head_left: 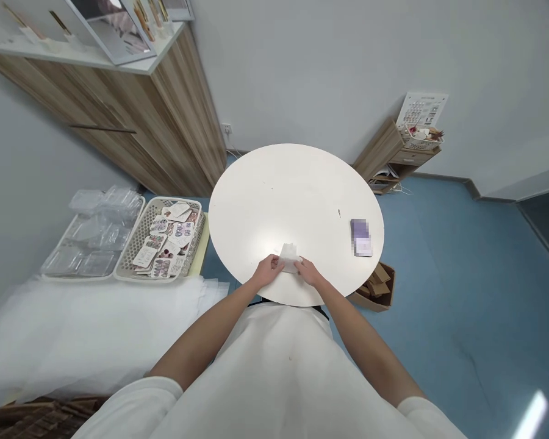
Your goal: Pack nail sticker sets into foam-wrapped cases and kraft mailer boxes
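Over the near edge of a white oval table [293, 189], both my hands hold a small whitish, partly see-through flat packet [289, 258]. The fingers of my left hand [268, 270] are closed on its left side. My right hand [308, 271] grips its right side with thumb and fingers. The packet's upper edge sticks out beyond my fingertips. What is inside it, if anything, is too small to make out.
A purple item [361, 238], blurred, lies at the table's right. On the left are a basket of cards with press-on nails [123, 268], a basket of clear plastic boxes [57, 277] and white sheets [96, 329]. A cardboard box [391, 296] stands on the floor.
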`<state>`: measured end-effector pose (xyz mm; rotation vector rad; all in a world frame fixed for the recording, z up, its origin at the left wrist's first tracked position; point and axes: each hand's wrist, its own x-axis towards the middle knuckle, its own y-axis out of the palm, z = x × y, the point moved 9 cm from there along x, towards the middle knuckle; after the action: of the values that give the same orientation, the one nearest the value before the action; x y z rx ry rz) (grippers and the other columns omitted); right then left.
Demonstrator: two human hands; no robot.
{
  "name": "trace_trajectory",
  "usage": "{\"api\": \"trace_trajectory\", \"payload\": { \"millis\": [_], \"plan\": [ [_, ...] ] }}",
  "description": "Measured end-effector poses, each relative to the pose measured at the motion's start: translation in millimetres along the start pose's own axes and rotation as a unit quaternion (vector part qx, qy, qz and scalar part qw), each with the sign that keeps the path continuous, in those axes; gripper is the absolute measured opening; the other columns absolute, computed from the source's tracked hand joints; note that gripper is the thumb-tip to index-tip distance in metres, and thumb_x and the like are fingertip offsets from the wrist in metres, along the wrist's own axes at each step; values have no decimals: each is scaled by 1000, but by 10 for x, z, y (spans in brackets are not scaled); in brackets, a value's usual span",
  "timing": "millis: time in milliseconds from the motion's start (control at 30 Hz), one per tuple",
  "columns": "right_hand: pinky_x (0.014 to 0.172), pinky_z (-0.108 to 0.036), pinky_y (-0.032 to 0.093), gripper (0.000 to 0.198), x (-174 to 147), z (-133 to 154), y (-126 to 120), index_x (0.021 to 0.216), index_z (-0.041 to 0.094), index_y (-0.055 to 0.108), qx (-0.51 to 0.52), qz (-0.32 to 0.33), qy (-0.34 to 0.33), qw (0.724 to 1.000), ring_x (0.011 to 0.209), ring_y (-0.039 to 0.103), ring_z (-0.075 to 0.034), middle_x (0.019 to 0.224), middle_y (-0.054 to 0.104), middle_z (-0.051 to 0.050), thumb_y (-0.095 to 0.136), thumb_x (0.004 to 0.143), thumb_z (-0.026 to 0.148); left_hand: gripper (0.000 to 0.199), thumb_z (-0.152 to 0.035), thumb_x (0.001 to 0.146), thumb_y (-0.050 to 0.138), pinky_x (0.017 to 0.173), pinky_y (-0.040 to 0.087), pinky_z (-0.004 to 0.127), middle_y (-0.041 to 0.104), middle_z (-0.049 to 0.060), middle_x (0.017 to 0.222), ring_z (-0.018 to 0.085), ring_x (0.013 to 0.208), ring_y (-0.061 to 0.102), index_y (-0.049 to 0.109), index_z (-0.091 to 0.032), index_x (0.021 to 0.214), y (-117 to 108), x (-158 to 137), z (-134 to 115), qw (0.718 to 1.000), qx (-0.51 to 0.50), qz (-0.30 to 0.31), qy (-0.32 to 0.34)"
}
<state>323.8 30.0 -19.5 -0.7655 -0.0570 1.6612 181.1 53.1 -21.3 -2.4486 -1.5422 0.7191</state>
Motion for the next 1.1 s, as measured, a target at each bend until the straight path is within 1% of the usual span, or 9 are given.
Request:
{"api": "trace_trajectory", "payload": {
  "millis": [100, 233, 367, 467, 567, 667, 800, 967, 1100],
  "plan": [
    [63, -30, 43, 30, 81, -62, -23, 89, 19, 52, -24, -49, 20, 998, 72, 52, -17, 81, 57, -3, 33, 79, 41, 25, -37, 74, 53, 70, 45, 28, 62, 3, 85, 15, 76, 58, 53, -19, 91, -10, 64, 151, 998, 0, -43, -52],
    [71, -34, 43, 41, 136, -101, -59, 113, 16, 40, -54, -97, 26, 993, 80, 53, -20, 92, 53, -7, 37, 78, 39, 23, -34, 74, 53, 71, 44, 30, 61, 3, 81, 17, 76, 58, 54, -19, 91, -35, 109, 209, 990, 48, -96, -88],
    [85, -38, 39, 51, 10, 89, -120, 126, 19, 29, -115, -160, -56, 979, 107, 42, -23, 118, 39, -12, 40, 78, 33, 31, -31, 76, 50, 72, 45, 32, 55, 7, 100, 16, 78, 56, 49, -18, 105, -110, 54, 59, 983, 97, -144, -52],
    [88, -40, 38, 44, -146, 215, -17, 123, 23, 35, -160, -138, -119, 970, 113, 34, -24, 124, 34, -10, 40, 79, 29, 33, -29, 78, 47, 80, 43, 34, 48, 9, 109, 19, 94, 51, 47, -19, 110, -112, -46, -154, 976, 157, -145, 33],
    [87, -41, 38, 42, -234, 163, 108, 119, 24, 41, -186, -97, -121, 970, 113, 34, -27, 126, 32, -11, 44, 78, 28, 33, -28, 79, 46, 86, 39, 38, 45, 8, 114, 23, 105, 44, 48, -22, 111, -7, -146, -262, 963, 231, -108, 89],
    [89, -41, 37, 48, -226, 19, 169, 122, 25, 38, -171, -67, -92, 979, 112, 35, -26, 125, 32, -10, 47, 75, 27, 39, -27, 77, 47, 84, 39, 41, 46, 9, 114, 26, 105, 42, 45, -22, 116, 91, -183, -197, 958, 269, -76, 64],
    [93, -41, 34, 53, -140, -132, 179, 124, 28, 36, -99, -34, -44, 994, 116, 33, -26, 125, 30, -7, 50, 73, 30, 44, -26, 77, 47, 83, 39, 42, 49, 9, 112, 26, 103, 44, 42, -21, 120, 155, -165, -103, 966, 252, -59, 19],
    [96, -36, 33, 57, -108, -143, 205, 125, 24, 35, 17, 23, -36, 999, 119, 32, -22, 127, 29, -8, 50, 71, 36, 46, -30, 77, 48, 91, 35, 40, 44, 9, 119, 24, 111, 41, 40, -22, 121, 132, -183, -28, 985, 147, -94, -12],
    [95, -37, 35, 61, -146, -168, 202, 127, 25, 32, 58, 24, -33, 997, 119, 34, -22, 130, 31, -7, 51, 71, 36, 54, -30, 77, 48, 90, 37, 38, 41, 10, 123, 22, 112, 42, 30, -21, 128, 137, -255, 62, 989, 67, -123, -46]
  ]
}}
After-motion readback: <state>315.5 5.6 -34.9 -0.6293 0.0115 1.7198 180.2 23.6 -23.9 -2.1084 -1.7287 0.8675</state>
